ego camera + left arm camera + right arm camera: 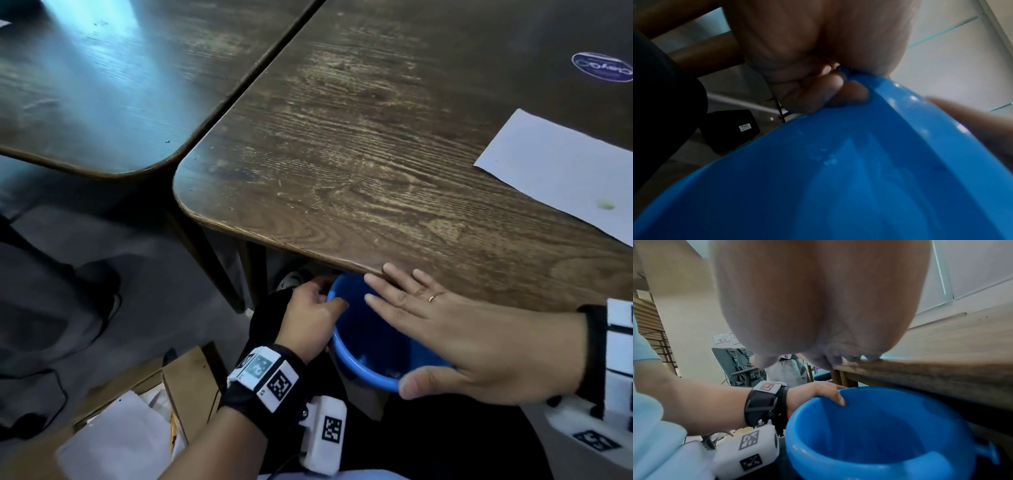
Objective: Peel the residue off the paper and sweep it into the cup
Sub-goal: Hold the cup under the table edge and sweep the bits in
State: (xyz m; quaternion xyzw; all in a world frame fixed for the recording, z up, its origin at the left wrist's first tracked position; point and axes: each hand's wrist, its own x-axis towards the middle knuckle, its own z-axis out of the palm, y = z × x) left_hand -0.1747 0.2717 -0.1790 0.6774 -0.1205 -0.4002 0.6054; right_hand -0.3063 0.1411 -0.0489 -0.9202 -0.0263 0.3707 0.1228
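Observation:
A blue plastic cup (366, 346) hangs just below the near edge of the wooden table (342, 154). My left hand (310, 315) grips the cup's rim, thumb inside and fingers outside (840, 97). The cup (879, 434) looks open-mouthed, with a few pale bits on its inner wall (824, 155). My right hand (455, 329) is flat with straight fingers, lying across the table edge and over the cup's mouth, holding nothing. The white paper (561, 171) lies on the table at the right, with a small yellowish residue spot (605, 204).
A second dark table (102, 85) stands at the left, separated by a narrow gap. A round blue sticker (601, 66) is at the far right. Cardboard and white sheets (137, 421) sit on the floor below. A black case (729, 129) rests under the table.

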